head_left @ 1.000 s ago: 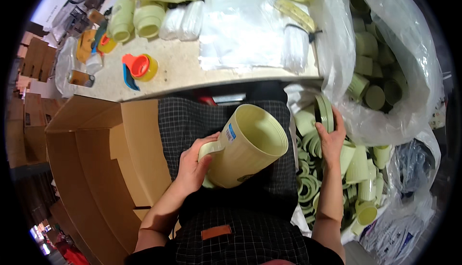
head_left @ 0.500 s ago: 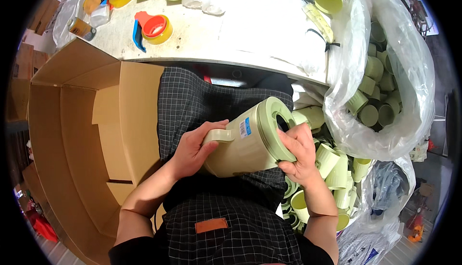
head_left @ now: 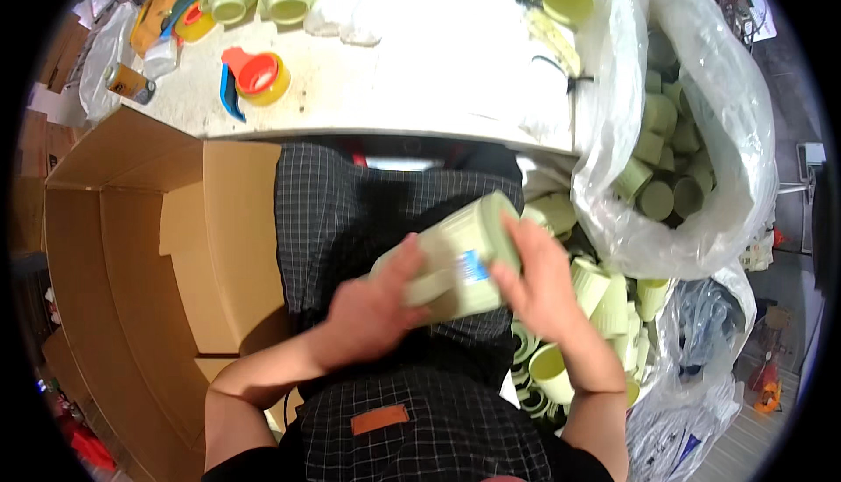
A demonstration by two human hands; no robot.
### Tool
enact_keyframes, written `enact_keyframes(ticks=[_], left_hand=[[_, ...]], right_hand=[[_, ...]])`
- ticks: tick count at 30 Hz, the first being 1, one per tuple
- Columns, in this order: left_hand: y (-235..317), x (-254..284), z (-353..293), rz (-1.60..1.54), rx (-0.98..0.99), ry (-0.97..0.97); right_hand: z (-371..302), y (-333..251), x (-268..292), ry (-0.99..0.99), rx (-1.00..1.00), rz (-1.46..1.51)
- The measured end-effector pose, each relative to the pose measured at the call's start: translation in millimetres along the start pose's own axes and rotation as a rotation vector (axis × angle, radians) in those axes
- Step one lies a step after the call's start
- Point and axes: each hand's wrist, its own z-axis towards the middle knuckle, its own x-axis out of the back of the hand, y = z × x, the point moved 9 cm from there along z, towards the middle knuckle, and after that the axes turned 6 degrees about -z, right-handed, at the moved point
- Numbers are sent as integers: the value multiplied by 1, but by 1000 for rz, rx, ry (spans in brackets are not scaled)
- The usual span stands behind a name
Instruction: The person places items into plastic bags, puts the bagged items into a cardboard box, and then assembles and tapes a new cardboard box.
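Observation:
Tilted over my lap is a pale green jug [head_left: 451,241] with a side handle and a small blue-and-white sticker [head_left: 474,266]. It is blurred by motion. My left hand [head_left: 372,311] is closed on the jug beside its handle, the fingers smeared. My right hand [head_left: 539,276] grips the lid end, thumb on the near side and fingers over the rim. The dark checked apron [head_left: 324,219] lies beneath the jug.
An open cardboard box [head_left: 245,246] stands at my left. Ahead is a white table [head_left: 342,101] with a tape roll [head_left: 279,79] and green jug parts. At right, a clear plastic bag [head_left: 736,140] holds many green parts; more green cups [head_left: 552,372] lie below it.
The jug has rolled in my hands, bringing its handle and sticker lower and toward me. My left hand has shifted right and down along it. The whole view has tilted slightly.

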Motion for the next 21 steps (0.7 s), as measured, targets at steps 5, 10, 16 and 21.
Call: enact_keyframes(ticks=[5,10,16,21], left_hand=[[22,-29,-20,138,-61,-63],[8,1,-9,34,-214,-22],[10,22,17,-51,-261,-39],[3,70,66,6,-226,278]], right_hand=[[17,49,-22,-45,-213,111],[142,133,35,284,-260,398],[235,188,-81,-69,-258,197],[138,75,-120,-639,45,550]])
